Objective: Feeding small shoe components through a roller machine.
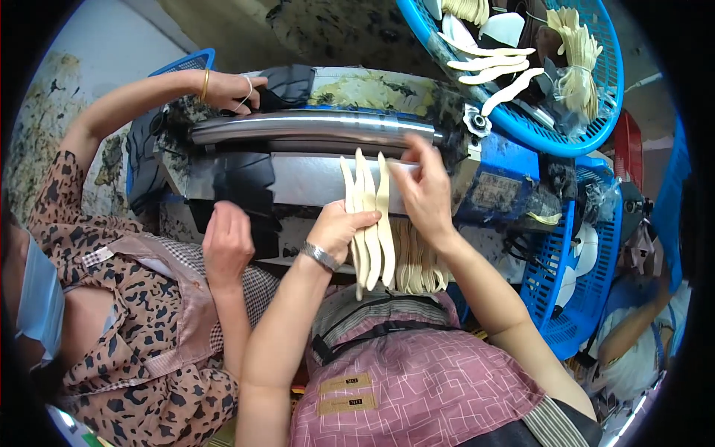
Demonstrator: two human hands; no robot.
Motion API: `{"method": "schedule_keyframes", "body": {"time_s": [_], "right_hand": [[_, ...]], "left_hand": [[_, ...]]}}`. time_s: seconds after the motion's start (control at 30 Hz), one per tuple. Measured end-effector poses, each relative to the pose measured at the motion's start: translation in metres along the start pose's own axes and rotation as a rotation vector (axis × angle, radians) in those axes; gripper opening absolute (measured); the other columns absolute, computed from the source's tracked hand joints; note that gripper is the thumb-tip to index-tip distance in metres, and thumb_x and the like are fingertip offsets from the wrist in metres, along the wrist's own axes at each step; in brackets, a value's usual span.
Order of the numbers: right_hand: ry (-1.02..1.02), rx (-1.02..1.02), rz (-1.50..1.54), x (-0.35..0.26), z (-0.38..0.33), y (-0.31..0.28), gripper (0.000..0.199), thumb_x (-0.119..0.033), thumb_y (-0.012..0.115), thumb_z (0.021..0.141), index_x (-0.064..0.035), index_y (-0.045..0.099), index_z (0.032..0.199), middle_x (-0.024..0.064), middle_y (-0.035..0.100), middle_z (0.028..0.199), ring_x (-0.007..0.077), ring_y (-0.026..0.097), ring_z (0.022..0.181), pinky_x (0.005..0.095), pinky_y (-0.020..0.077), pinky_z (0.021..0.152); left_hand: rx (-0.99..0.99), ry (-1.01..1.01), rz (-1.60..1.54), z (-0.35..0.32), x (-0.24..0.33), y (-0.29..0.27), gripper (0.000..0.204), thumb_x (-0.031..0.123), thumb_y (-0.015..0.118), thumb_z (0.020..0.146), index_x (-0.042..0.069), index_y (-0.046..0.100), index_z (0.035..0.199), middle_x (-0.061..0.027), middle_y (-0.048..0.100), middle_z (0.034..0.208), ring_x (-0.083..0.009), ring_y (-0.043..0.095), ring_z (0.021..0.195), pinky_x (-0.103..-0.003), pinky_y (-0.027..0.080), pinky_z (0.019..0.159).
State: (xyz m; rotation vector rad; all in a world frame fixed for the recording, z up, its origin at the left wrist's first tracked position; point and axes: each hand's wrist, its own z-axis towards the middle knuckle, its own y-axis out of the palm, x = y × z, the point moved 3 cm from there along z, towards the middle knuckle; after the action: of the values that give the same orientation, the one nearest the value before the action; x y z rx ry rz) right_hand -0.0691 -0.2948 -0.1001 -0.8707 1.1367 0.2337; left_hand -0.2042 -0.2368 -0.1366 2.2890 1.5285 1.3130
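Hands at the feed side of a roller machine, seen from above. Left hand [339,227], wristwatch [320,255] on, closed round the lower part of three cream strips [370,223], fingers wrapped across them, no gap visible. Right hand [426,186] pinched shut on the top end of the rightmost strip, fingertips just beside the steel roller [313,127]. Strips upright and fanned, upper ends against the grey plate under the roller, lower ends hanging over a further bundle of strips [417,264] at the apron [417,380].

Likely hazard, judged from this: fingertips drawn toward the roller along with a strip, given so little room between the pinch and the steel. Also possible: fan collapsing in the left grip, two strips overlapping and feeding together, or one sliding down into the bundle below. Crowding too, with a co-worker's hand [227,242] low at the same machine front and another co-worker's hand [232,89] resting above the roller's far end; a bumped elbow enough to skew a strip. Blue basket [596,138] of similar pieces well off to the right.
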Motion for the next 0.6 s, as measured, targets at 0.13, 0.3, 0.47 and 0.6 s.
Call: {"method": "schedule_keyframes", "body": {"time_s": [0.13,0.3,0.47,0.6], "right_hand": [[-0.62,-0.011,-0.609,-0.028,0.056,0.033,0.038,-0.031,0.053,0.079,-0.0038,0.051,0.105,0.0181,0.054,0.1,0.0301,0.051,0.095,0.042,0.0374,0.085],[-0.156,-0.859,-0.472,-0.006,0.121,0.071,0.06,-0.051,0.02,0.087,-0.0061,0.052,0.109,0.0163,0.053,0.11,0.0334,0.05,0.1,0.0363,0.037,0.087],[0.169,-1.023,-0.387,0.028,0.151,0.084,0.051,-0.046,0.036,0.084,-0.0045,0.054,0.108,0.015,0.056,0.106,0.0281,0.054,0.094,0.0378,0.0409,0.08],[0.061,-0.981,-0.393,0.031,0.157,0.089,0.041,-0.041,0.05,0.08,-0.0027,0.061,0.091,0.0158,0.062,0.084,0.0284,0.06,0.068,0.0422,0.0452,0.062]], "left_hand": [[-0.092,-0.26,-0.025,0.023,0.006,-0.006,0.022,0.0,0.053,0.078,-0.004,0.051,0.099,-0.012,0.06,0.088,-0.0205,0.061,0.076,-0.033,0.051,0.07],[-0.084,-0.357,0.005,0.062,0.033,-0.001,0.017,0.002,0.052,0.079,-0.003,0.051,0.096,-0.0133,0.06,0.087,-0.0216,0.061,0.077,-0.036,0.051,0.07],[0.162,-0.062,0.763,0.048,0.064,-0.003,0.017,0.013,0.062,0.076,-0.004,0.059,0.075,-0.0082,0.061,0.065,-0.0163,0.058,0.051,-0.029,0.049,0.049],[0.237,0.113,1.344,0.012,0.07,0.003,0.042,0.038,0.055,0.078,-0.003,0.059,0.087,-0.0103,0.061,0.069,-0.0173,0.058,0.055,-0.028,0.047,0.053]]}}
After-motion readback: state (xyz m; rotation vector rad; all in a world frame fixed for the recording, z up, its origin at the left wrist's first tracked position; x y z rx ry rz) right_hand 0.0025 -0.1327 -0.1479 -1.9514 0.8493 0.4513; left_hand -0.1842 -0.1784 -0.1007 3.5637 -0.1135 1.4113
